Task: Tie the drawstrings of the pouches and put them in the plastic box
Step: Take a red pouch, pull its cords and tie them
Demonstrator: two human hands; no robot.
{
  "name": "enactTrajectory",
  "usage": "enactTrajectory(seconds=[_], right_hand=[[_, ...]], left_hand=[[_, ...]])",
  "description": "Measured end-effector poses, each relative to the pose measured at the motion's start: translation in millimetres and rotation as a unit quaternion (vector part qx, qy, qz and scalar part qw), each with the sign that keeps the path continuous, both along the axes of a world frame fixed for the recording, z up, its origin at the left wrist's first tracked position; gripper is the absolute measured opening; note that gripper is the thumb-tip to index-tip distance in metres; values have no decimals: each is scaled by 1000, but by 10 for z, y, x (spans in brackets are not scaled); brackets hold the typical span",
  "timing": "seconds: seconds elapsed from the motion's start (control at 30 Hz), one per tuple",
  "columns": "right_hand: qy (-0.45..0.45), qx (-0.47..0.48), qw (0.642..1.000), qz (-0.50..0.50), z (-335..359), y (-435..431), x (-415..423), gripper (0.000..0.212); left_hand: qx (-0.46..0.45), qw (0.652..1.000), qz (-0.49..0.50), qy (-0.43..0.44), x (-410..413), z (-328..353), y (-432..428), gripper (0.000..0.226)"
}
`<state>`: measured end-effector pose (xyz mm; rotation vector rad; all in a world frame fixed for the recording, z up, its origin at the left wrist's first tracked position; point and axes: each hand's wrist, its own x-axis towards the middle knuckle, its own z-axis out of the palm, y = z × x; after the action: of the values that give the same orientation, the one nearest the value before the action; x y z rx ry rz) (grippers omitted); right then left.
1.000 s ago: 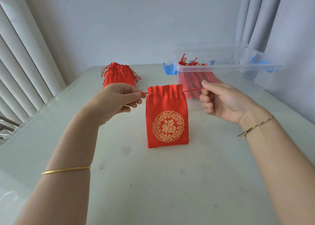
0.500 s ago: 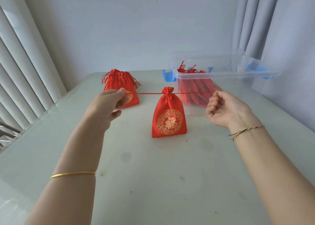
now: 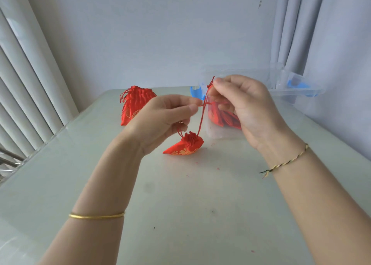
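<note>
A small red pouch (image 3: pixel 183 146) with gold print hangs just above the table, its mouth cinched tight and tipped toward me. Two red drawstrings (image 3: pixel 201 120) rise from it. My left hand (image 3: pixel 160 120) pinches one string between thumb and forefinger. My right hand (image 3: pixel 245 106) pinches the other string's end higher up, at the fingertips. The strings cross between the two hands. The clear plastic box (image 3: pixel 281 80) with blue latches stands behind my right hand and holds several red pouches (image 3: pixel 226 118).
A pile of red pouches (image 3: pixel 134 106) with loose tassels lies at the back left of the pale table (image 3: pixel 180 204). Vertical blinds run along the left side, a curtain hangs at the back right, and a wall closes the far edge.
The strings were pulled wide apart and the pouch mouth cinched shut. Both hands have since come together above the pouch, which has tipped over from upright.
</note>
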<state>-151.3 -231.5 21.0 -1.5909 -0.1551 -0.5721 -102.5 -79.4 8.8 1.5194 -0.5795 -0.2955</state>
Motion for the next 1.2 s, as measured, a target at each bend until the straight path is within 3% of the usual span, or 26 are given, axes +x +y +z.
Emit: enactTrajectory(seconds=[0.17,0.23,0.33,0.4,0.63,0.73,0.83,0.93,1.07,1.2], right_hand=[[-11,-14,999,30,12,35,-19,25],[11,4,1000,11,-14,0,16,28],[87,-36,996,-13,-85,-62,68,29],[122,-83,989,20,-136,-73,81,28],[123,-57,986,100,-92,-127,53,27],[179,-159,958,158,-80,-167,-4,27],[198,-181,956,116,-75,-229,-1,23],[126,-106,986,39,-96,-271,67,25],[121,-27,983,133,-191,-134,115,27],[159,34,972,171,-247,-80,141,25]], left_hand=[[63,996,3,-61,-105,33,-85,12],[45,997,11,-66,-103,42,-88,10],[13,999,16,-50,-77,41,-78,25],[-9,999,9,-40,-85,52,-80,14],[-67,997,49,-9,-47,39,-82,13],[-70,995,64,-29,-51,25,-108,12],[-60,997,43,-35,-62,28,-109,15],[-58,998,3,-38,-88,41,-84,17],[-11,986,17,-165,-102,13,-103,25],[78,931,117,-336,-55,-36,-148,28]])
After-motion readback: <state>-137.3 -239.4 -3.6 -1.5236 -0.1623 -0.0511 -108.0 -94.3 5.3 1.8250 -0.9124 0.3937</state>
